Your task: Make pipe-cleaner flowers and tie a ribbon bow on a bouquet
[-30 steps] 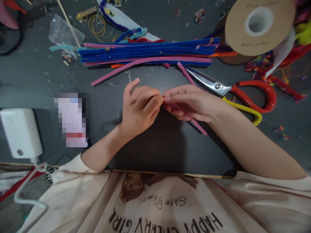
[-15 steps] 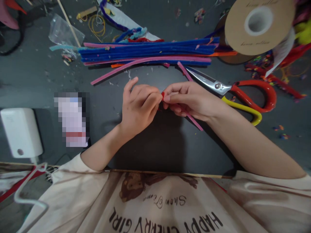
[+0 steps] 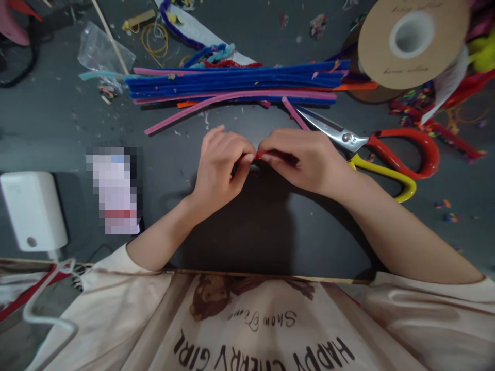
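Both hands pinch a small red piece between them

The fingers of the left hand (image 3: 224,167) and right hand (image 3: 305,159) close on the red piece (image 3: 259,154), their tips nearly meeting above the dark tabletop (image 3: 247,232). Beyond the fingers lies a bundle of blue and pink fuzzy stems (image 3: 232,82); just beside the right hand are scissors (image 3: 347,137) with red and yellow handles. The red piece's full shape is hidden.

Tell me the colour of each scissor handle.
The upper handle is red and the lower handle yellow, shown best in the head view.
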